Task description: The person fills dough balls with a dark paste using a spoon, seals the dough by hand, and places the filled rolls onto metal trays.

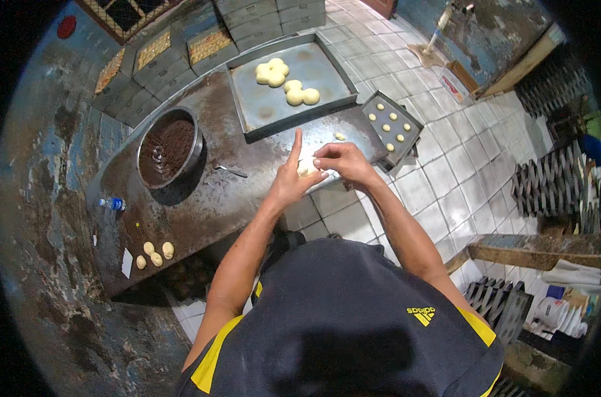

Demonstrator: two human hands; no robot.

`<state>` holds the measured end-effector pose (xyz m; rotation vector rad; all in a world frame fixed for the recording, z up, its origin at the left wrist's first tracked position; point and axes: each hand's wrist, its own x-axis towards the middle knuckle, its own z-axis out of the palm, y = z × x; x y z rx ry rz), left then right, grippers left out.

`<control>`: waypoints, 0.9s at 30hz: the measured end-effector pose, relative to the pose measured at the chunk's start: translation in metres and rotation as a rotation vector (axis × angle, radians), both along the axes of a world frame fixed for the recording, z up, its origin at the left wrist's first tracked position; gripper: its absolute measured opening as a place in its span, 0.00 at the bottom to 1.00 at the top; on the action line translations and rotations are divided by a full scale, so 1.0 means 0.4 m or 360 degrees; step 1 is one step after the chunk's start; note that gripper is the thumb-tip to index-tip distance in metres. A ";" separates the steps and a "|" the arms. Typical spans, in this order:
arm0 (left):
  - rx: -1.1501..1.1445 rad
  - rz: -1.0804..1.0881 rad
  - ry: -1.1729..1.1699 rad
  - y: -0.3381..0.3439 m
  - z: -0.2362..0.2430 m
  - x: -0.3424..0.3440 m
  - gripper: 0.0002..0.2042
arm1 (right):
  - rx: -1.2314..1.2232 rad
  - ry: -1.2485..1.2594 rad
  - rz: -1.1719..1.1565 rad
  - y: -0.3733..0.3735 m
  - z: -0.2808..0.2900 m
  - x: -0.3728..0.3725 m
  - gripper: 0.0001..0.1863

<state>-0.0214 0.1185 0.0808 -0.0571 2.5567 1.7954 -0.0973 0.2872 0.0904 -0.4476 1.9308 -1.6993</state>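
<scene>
A small pale piece of dough (pixel 306 167) is held between my two hands at the table's near edge. My left hand (pixel 289 182) cradles it, with the index finger pointing up and the thumb reaching across below. From the other side, my right hand (pixel 351 163) pinches at the dough with its bent fingertips, which partly hide it. A small scrap of dough (pixel 340 136) lies on the table just beyond my right hand. Farther off, a large metal tray (pixel 247 109) holds several round yellow dough balls (pixel 294 97), some clustered together.
A metal bowl (pixel 196 147) of dark brown crumbly filling stands left, with a spoon (pixel 232 171) nearby. Several dough pieces (pixel 156 259) and a plastic bottle (pixel 113 204) lie far left. A smaller tray (pixel 378 135) of dough balls sits right. Stacked metal boxes (pixel 255 32) stand behind.
</scene>
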 end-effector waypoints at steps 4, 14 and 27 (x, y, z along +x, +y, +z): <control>-0.0336 -0.0135 0.0446 0.020 0.028 -0.020 0.26 | -0.0122 0.1080 0.0263 0.067 0.029 0.021 0.14; 0.0141 -0.0214 -0.0184 0.043 -0.019 -0.094 0.30 | -0.0069 0.0384 0.0368 0.074 0.003 -0.127 0.24; 0.1052 0.0330 -0.0050 -0.080 -0.145 -0.544 0.29 | -0.0469 -0.0953 -0.0507 -0.240 -0.087 -0.403 0.19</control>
